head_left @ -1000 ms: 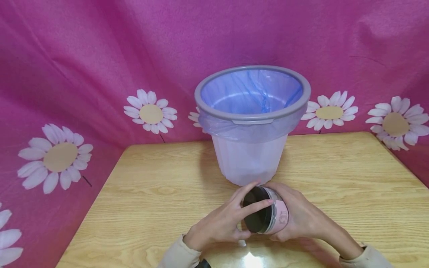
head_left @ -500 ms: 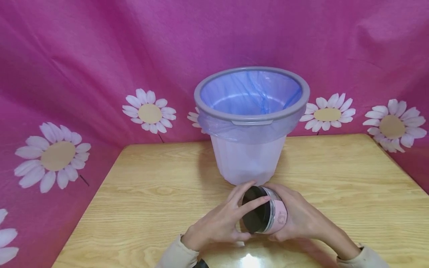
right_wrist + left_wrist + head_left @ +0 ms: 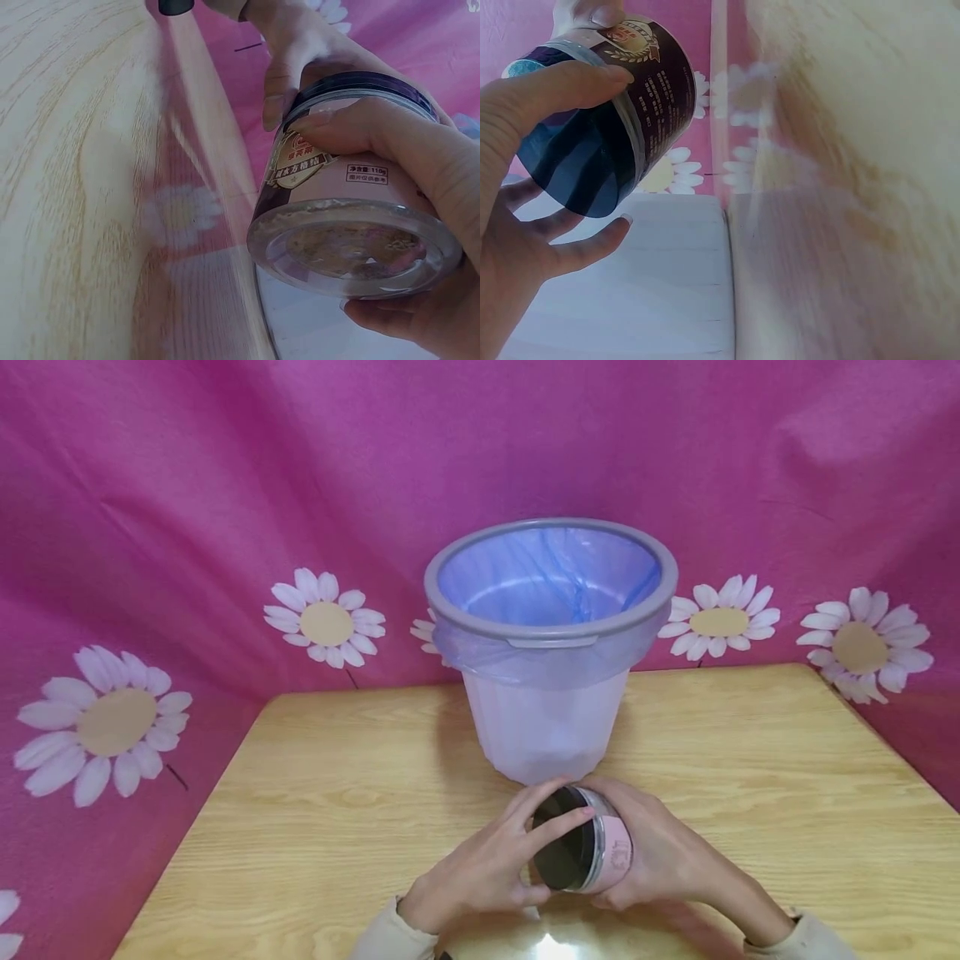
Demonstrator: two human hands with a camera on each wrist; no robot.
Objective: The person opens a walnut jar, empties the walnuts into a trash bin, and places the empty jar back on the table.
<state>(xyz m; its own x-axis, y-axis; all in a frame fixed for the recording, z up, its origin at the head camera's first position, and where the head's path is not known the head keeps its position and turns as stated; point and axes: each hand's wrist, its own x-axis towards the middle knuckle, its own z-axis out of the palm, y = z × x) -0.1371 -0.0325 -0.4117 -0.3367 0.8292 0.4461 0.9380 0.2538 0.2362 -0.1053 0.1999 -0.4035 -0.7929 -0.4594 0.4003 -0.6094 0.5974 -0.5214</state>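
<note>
Pink-labelled jar [image 3: 617, 853], lid [image 3: 567, 862] toward 9 o'clock: my right hand [image 3: 660, 852] grips it, my left hand [image 3: 491, 858] the lid; slackness could drop it.

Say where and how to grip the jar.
I'd take the jar round its labelled body, from the person's right: it is cylindrical and tilted, its dark lid facing left, so the right hand there likely leaves the lid to the left hand.

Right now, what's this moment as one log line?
left hand: around dark lid; right hand: grips jar; jar: tilted; bin: beyond jar
</note>
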